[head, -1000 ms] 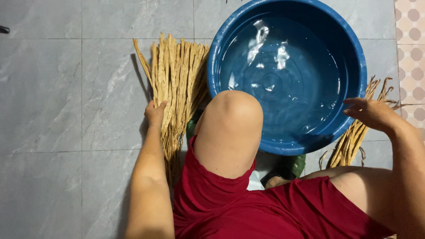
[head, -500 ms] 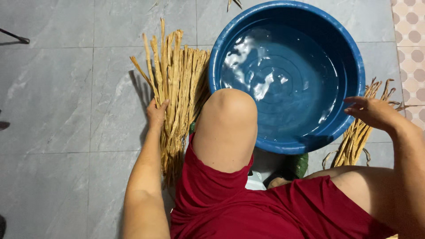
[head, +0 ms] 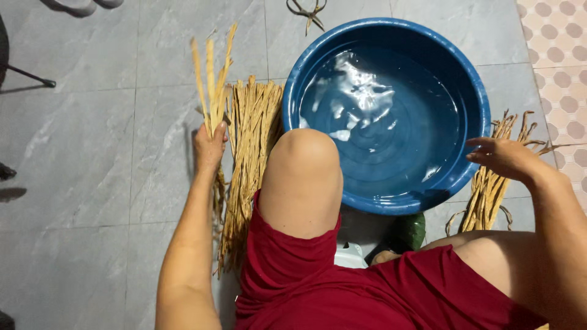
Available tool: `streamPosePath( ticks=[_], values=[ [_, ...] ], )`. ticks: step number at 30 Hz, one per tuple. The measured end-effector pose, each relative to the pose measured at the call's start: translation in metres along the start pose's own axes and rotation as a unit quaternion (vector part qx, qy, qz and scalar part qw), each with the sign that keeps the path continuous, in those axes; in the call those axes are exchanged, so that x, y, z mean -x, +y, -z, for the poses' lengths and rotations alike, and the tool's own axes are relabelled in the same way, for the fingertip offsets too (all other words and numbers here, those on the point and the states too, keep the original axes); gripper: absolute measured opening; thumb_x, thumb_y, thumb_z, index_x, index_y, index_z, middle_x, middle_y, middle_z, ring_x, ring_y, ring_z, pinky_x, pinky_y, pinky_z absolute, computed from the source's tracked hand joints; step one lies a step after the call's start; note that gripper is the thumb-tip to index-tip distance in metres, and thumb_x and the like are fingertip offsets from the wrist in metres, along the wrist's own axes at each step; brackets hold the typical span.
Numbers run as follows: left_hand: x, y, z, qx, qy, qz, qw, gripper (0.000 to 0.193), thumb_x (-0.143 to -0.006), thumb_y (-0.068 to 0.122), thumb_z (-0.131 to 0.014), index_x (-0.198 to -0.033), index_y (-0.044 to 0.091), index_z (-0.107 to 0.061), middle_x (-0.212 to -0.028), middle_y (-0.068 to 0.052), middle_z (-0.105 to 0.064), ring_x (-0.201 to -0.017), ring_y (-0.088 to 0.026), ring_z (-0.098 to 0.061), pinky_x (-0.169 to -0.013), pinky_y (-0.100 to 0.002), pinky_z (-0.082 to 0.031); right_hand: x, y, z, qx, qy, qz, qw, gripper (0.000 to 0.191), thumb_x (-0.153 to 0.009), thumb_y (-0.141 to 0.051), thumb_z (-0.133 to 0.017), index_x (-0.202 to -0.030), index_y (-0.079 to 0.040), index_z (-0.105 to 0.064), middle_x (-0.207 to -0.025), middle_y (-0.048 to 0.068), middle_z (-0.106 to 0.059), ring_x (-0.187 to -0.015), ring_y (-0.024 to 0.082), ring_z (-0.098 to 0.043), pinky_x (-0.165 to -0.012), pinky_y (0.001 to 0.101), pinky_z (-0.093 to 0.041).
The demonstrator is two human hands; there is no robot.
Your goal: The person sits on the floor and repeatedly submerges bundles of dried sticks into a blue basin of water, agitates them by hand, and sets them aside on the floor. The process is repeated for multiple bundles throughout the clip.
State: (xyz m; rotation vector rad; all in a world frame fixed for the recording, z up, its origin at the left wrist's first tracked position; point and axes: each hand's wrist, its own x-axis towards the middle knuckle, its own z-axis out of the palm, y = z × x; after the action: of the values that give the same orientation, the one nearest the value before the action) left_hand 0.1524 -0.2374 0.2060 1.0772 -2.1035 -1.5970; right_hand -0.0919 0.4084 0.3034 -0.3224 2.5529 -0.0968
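Observation:
My left hand (head: 210, 145) grips a few long dried straw strips (head: 211, 79) and holds them up off the grey tile floor, just left of a pile of the same strips (head: 254, 131). My right hand (head: 502, 157) hovers with fingers spread over the right rim of a big blue basin (head: 483, 104) full of water. A second bundle of dried strips (head: 489, 189) lies under and behind that hand. My bare knee rises between the pile and the basin.
Scissors (head: 309, 12) lie on the floor beyond the basin. A thin dark stand leg (head: 30, 76) crosses the far left. Patterned tiles (head: 559, 55) run along the right edge. A white stool (head: 350, 253) shows under my red shorts.
My left hand has closed on a few strips from the pile and lifted them up and to the left. The right hand stays by the basin rim.

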Motion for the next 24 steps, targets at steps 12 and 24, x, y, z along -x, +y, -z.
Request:
streamPosePath(
  ticks=[12,24],
  values=[
    [0.078,0.253,-0.037,-0.358,-0.218,-0.381,0.824,0.026,-0.088,0.032,-0.075,-0.103,0.011,-0.071,-0.085,-0.015,-0.072,-0.08,-0.036,-0.069,-0.069,-0.047,-0.052,-0.006,-0.014,0.001,-0.018,0.024,0.064,0.998,0.055,-0.093,-0.039,-0.067,-0.144,-0.018,-0.058,-0.124,0.013,-0.074,-0.113,0.031,-0.071,-0.098,0.0405,-0.056],
    [0.053,0.275,-0.223,-0.62,-0.176,-0.591,0.486,0.019,-0.106,0.024,-0.063,-0.105,0.019,-0.081,-0.108,-0.006,-0.077,-0.121,-0.03,-0.065,-0.12,-0.08,-0.009,-0.004,0.0,-0.012,-0.029,-0.002,0.064,0.998,0.054,-0.094,-0.042,-0.065,-0.142,-0.019,-0.059,-0.125,0.014,-0.073,-0.112,0.033,-0.07,-0.097,0.0434,-0.056]
  ],
)
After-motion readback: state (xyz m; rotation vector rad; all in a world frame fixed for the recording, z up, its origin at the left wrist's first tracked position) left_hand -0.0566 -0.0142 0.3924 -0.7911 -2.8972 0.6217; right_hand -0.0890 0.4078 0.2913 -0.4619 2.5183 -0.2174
